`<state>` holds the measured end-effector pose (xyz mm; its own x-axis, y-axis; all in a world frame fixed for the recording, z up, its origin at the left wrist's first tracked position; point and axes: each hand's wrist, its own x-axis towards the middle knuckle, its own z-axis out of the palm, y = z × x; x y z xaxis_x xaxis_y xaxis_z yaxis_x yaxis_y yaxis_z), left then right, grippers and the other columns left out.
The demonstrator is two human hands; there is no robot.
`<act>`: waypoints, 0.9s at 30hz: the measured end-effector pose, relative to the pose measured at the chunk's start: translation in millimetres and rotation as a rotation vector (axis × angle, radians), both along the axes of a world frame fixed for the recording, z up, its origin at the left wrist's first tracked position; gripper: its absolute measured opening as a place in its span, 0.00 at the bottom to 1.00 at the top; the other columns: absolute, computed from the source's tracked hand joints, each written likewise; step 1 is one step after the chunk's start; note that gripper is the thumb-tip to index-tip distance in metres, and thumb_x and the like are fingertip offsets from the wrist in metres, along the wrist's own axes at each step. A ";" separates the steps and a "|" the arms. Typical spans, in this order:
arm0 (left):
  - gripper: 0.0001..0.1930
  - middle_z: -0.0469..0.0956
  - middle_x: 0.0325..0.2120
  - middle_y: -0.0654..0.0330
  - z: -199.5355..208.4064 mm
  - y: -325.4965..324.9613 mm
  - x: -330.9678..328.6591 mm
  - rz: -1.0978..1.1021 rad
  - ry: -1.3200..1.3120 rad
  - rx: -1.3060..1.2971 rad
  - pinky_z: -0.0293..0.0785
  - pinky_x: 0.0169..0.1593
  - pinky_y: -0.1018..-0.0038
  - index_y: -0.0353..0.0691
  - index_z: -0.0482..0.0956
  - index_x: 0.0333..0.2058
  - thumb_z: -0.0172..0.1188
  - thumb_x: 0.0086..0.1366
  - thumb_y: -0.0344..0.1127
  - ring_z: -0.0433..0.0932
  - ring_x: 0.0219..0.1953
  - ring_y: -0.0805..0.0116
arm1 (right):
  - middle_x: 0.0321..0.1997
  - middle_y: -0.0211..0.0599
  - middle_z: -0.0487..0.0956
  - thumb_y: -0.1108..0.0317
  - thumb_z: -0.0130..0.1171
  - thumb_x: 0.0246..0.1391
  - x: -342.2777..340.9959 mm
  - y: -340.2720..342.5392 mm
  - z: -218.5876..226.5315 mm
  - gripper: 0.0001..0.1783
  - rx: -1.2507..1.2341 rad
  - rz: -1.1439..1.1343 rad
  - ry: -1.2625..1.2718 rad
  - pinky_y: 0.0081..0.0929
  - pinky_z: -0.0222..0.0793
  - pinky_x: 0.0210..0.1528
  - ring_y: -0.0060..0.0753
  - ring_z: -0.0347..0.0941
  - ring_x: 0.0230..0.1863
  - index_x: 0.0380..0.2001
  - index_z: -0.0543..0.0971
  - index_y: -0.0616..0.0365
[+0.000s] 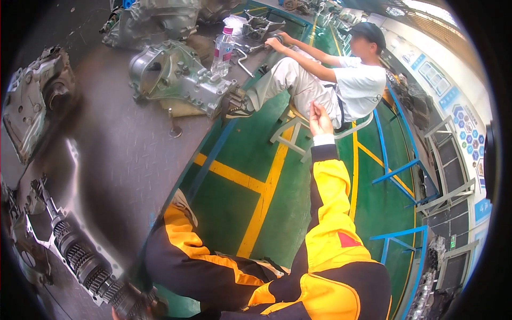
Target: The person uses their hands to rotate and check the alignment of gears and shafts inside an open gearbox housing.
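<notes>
My right arm, in a yellow and black sleeve, reaches out over the floor. At its end my right hand (321, 122) points upward with fingers drawn together; anything between them is too small to make out. A seated co-worker in a white shirt (361, 85) is just beyond it. Only a blurred bit of my left hand (159, 306) shows at the lower edge, beside a gear shaft (80, 258) in an open gearbox housing (40, 234). Its fingers are hidden.
On the dark metal bench (117, 144) stand a large gearbox casing (168, 74), another casing (37, 104), a clear bottle (222, 56) and a bent metal wrench (244, 64). The co-worker's hands (274, 42) touch parts there. Blue frames (400, 173) line the right side.
</notes>
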<state>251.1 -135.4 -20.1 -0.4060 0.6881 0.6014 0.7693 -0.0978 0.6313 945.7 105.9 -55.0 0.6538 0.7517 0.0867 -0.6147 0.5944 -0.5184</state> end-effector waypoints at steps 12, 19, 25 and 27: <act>0.39 0.83 0.36 0.43 -2.7 -0.7 -2.6 -0.041 -0.025 0.004 0.82 0.42 0.65 0.25 0.75 0.49 0.84 0.43 0.43 0.83 0.36 0.54 | 0.41 0.46 0.74 0.88 0.64 0.45 44.7 36.4 24.4 0.17 -0.016 -0.288 0.240 0.26 0.80 0.55 0.34 0.75 0.47 0.39 0.71 0.76; 0.37 0.83 0.37 0.43 -1.5 -1.3 -0.4 -0.038 -0.055 0.019 0.82 0.44 0.64 0.25 0.75 0.49 0.82 0.45 0.41 0.83 0.37 0.53 | 0.44 0.48 0.76 0.87 0.63 0.47 75.6 44.6 20.0 0.17 -0.075 -0.322 0.274 0.25 0.79 0.55 0.36 0.75 0.51 0.41 0.72 0.76; 0.37 0.83 0.37 0.43 0.3 -0.8 1.3 -0.016 -0.039 -0.005 0.82 0.44 0.63 0.25 0.76 0.49 0.82 0.45 0.41 0.83 0.38 0.52 | 0.41 0.45 0.77 0.87 0.62 0.49 102.8 43.3 19.6 0.16 -0.087 -0.315 0.232 0.26 0.80 0.55 0.35 0.76 0.49 0.42 0.72 0.76; 0.37 0.83 0.37 0.43 -1.7 -0.7 -1.4 -0.030 -0.052 0.002 0.82 0.44 0.64 0.25 0.76 0.49 0.82 0.45 0.41 0.83 0.38 0.52 | 0.43 0.45 0.77 0.87 0.62 0.49 106.0 42.3 20.9 0.16 -0.086 -0.302 0.221 0.26 0.80 0.55 0.36 0.76 0.49 0.43 0.71 0.76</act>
